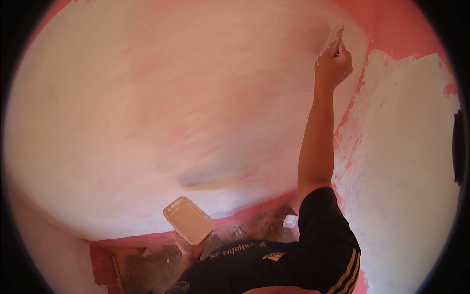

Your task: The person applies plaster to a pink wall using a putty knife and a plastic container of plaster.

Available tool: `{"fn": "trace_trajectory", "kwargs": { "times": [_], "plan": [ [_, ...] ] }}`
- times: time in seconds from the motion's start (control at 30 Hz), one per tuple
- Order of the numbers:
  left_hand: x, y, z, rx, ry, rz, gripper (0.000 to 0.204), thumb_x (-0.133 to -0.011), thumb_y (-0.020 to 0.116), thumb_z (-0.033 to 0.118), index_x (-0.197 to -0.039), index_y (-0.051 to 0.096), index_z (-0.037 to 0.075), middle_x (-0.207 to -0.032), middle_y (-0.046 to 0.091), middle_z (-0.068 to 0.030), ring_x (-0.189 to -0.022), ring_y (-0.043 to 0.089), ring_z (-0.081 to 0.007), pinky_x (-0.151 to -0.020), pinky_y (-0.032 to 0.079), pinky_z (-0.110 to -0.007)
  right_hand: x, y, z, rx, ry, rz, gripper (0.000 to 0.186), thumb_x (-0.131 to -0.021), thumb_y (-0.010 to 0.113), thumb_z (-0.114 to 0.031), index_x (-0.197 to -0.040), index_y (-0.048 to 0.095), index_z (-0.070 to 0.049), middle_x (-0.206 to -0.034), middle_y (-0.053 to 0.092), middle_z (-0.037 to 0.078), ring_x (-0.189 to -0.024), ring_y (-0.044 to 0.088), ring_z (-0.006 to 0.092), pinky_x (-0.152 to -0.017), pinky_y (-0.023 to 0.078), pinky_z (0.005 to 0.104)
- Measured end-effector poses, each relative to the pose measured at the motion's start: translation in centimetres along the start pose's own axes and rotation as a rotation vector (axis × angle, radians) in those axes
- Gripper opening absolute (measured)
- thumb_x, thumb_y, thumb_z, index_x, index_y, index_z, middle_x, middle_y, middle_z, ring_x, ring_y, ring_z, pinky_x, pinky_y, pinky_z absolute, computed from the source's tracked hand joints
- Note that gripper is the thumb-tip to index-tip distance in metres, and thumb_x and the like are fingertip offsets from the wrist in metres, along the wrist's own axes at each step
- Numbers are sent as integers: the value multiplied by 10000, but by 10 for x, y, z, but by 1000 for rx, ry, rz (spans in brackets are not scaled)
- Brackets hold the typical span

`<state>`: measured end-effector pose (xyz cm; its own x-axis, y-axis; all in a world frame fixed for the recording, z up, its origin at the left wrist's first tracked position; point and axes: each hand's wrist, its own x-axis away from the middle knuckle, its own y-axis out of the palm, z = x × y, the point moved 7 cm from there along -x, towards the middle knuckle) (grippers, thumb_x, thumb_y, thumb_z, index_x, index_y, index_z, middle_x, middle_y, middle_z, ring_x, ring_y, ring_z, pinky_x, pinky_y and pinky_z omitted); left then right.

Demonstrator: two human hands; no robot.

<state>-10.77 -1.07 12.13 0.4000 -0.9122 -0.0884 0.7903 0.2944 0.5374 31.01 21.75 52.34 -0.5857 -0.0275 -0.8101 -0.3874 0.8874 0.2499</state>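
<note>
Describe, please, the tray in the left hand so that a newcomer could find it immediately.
Start at the big wall, patchy pink and off-white, and go down to its lower edge, left of centre. There the left hand holds a shallow tray, rectangular with rounded corners. Unlike the small white container to its right, it is tan and held in a hand.

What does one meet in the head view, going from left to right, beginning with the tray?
Shallow rectangular tray, small white container on the floor, the person's right hand, dark object at the right edge.
</note>
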Motion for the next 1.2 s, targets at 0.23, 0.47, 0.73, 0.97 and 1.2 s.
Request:
{"fn": "trace_trajectory", "kwargs": {
  "times": [0.23, 0.47, 0.73, 0.97, 1.2],
  "plan": [
    [-24, -156, 61, -268, 91, -78, 440, -764, 798, -18, -1159, 603, 2, -1009, 669, -85, -872, 659, -204, -701, 586, -382, 326, 69, -361, -352, -755, -142, 512, -887, 595, -47, -1397, 558, -30, -1165, 648, 163, -1051, 649, 306, -875, 524, 424],
    [-20, -260, 105, 210, -7, 36, 349, -902, 661, 72, -1227, 564, -7, -1062, 647, -119, -906, 668, -268, -707, 607, -452, 335, 40, -404, -739, -538, -141, 39, -835, 642, -7, -844, 604, -8, -695, 488, 106, -616, 520, 282, -555, 441, 392],
    [-5, -281, 94, 285, -176, 20, 324, -930, 630, 145, -1217, 571, 9, -1068, 644, -135, -910, 672, -307, -700, 604, -482, 241, 56, -295, 41, -386, 53, 242, -949, 567, -93, -1151, 677, -19, -922, 670, 146, -804, 630, 306, -714, 504, 445],
    [-12, -206, 81, 406, -194, 21, 496, -740, 807, -9, -1185, 590, 22, -1043, 657, -87, -890, 656, -217, -727, 585, -373, 385, 45, -429, -860, -425, -1045, 320, -890, 543, 63, -1202, 610, 28, -1168, 651, 175, -1110, 635, 315, -879, 569, 403],
    [-7, -79, 32, -215, 44, -51, 563, -617, 904, -6, -1106, 628, 32, -967, 675, -33, -851, 650, -162, -712, 565, -332, 113, 17, -151, -513, -291, -216, 236, -960, 647, -98, -1167, 716, -9, -828, 636, 20, -617, 535, 70, -536, 435, 246]
  ]
}}
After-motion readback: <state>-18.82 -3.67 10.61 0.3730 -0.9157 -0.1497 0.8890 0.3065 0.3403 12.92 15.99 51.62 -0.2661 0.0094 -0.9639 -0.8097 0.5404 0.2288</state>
